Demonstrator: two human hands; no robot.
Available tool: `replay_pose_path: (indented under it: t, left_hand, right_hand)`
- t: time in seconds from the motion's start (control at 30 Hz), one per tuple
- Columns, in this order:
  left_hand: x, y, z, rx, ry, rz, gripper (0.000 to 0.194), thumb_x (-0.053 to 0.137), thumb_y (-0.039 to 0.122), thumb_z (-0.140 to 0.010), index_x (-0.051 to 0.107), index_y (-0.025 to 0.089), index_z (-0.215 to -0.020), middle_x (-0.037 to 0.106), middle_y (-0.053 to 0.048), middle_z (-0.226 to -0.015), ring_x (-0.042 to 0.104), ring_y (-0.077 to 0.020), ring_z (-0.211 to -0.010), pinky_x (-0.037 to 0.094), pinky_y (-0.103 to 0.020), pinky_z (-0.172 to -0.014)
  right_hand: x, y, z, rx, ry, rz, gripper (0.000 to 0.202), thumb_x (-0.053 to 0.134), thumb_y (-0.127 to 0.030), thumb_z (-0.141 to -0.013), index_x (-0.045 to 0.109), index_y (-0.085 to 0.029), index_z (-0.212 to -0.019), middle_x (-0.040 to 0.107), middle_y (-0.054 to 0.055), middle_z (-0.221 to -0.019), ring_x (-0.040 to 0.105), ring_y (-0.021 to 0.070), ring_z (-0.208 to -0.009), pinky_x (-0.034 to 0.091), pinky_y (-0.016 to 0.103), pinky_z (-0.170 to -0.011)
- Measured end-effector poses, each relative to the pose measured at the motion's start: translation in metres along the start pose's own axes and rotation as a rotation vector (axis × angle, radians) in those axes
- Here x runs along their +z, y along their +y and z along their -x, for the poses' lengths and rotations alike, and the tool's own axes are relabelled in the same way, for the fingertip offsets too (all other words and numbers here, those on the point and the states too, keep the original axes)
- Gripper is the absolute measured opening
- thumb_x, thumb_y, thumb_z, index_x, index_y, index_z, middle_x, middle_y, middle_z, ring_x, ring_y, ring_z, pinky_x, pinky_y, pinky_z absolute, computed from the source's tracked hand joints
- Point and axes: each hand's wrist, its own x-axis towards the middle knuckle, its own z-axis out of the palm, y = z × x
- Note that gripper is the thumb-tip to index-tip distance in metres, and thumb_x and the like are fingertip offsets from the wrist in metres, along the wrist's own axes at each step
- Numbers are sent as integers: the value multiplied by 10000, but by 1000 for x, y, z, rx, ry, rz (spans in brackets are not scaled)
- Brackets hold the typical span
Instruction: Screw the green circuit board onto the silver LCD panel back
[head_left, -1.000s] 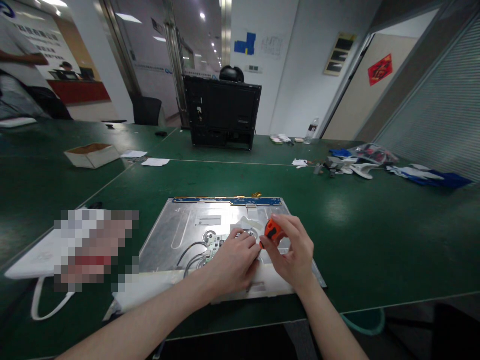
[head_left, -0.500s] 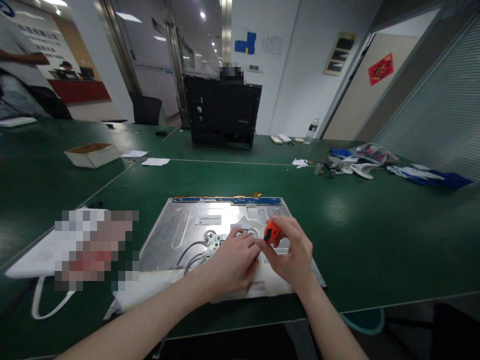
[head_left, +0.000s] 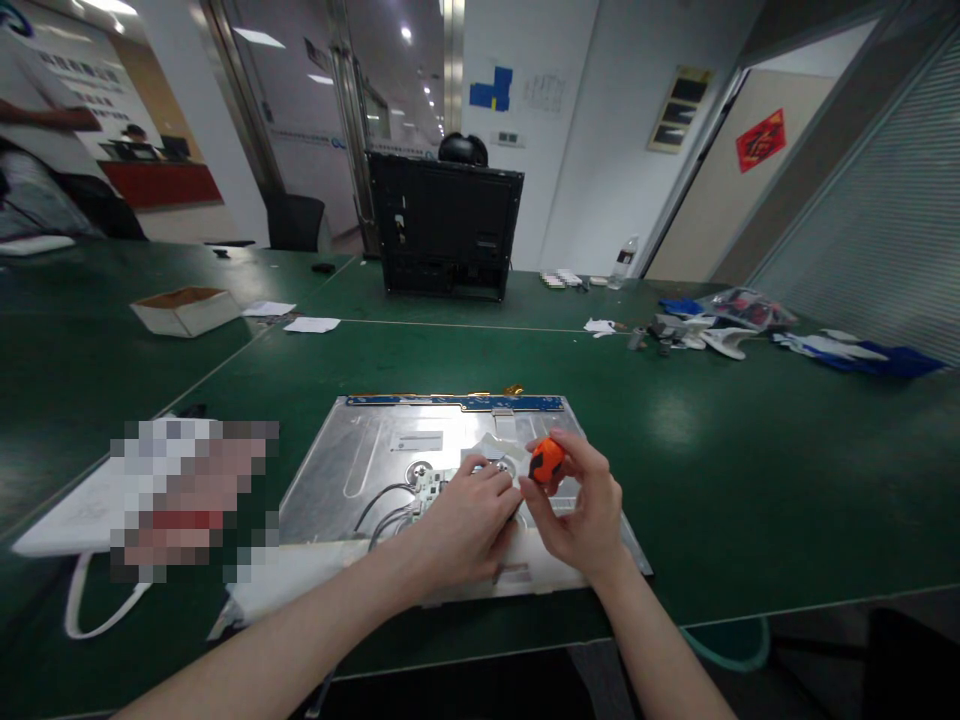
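A silvery metal panel (head_left: 337,440) lies on the green table, with a blue circuit strip (head_left: 457,402) along its far edge. Fingers bent together, my left hand (head_left: 476,510) rests over the small white board (head_left: 429,484) and its dark cables; whatever it grips underneath is hidden. My right hand (head_left: 581,505) holds an orange and black tool handle (head_left: 547,461) between thumb and fingers, just right of my left hand. The tip of the tool cannot be seen. A whitish translucent strip (head_left: 300,580) covers the panel's near edge.
A black monitor-like frame (head_left: 450,225) stands upright at the back of the table (head_left: 720,450). An open box (head_left: 185,310) and papers (head_left: 312,325) are at the left. Gloves and bags (head_left: 750,308) lie at the right, near a bottle (head_left: 623,262). A person (head_left: 45,110) stands far left.
The orange handle has turned in my right hand, whose thumb and fingers have shifted slightly around it. My left hand stays in place.
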Motion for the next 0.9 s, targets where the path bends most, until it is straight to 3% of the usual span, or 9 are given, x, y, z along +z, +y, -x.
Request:
replay_pose_path:
  t: [0.2,0.37,0.63,0.9]
  left_hand:
    - [0,0,0,12,21,-11,151,479,206,-833,576,173,-944,633,-88,-971,559,-246,-957,322,-442,-959]
    - [0,-1,1,24,20,-16,138,483,196,-835,578,175,-934,632,-91,-972,562,-247,-961,327,-446,-956]
    - [0,0,0,15,-1,-10,133,497,203,-811,587,180,-906,630,-83,-947,564,-243,-940,325,-448,-959]
    - [-2,0,1,28,-4,-3,151,483,207,-832,573,180,-950,626,-92,-991,558,-249,-962,315,-454,-963]
  right_hand:
    - [-1,-2,-8,-70,-9,116,561,631,-195,-827,417,-251,-1342,569,-15,-764,500,96,-525,451,227,-453]
    - [-1,-2,-4,-37,-9,113,613,595,-177,-828,360,-219,-1393,560,-40,-671,516,107,-495,457,240,-453]
    - [1,1,1,-20,9,19,592,610,-122,-796,372,-223,-1327,606,4,-823,561,114,-567,490,249,-480]
    - [-2,-3,-8,-55,64,75,533,650,-135,-793,453,-263,-1271,544,18,-905,484,79,-563,458,220,-453]
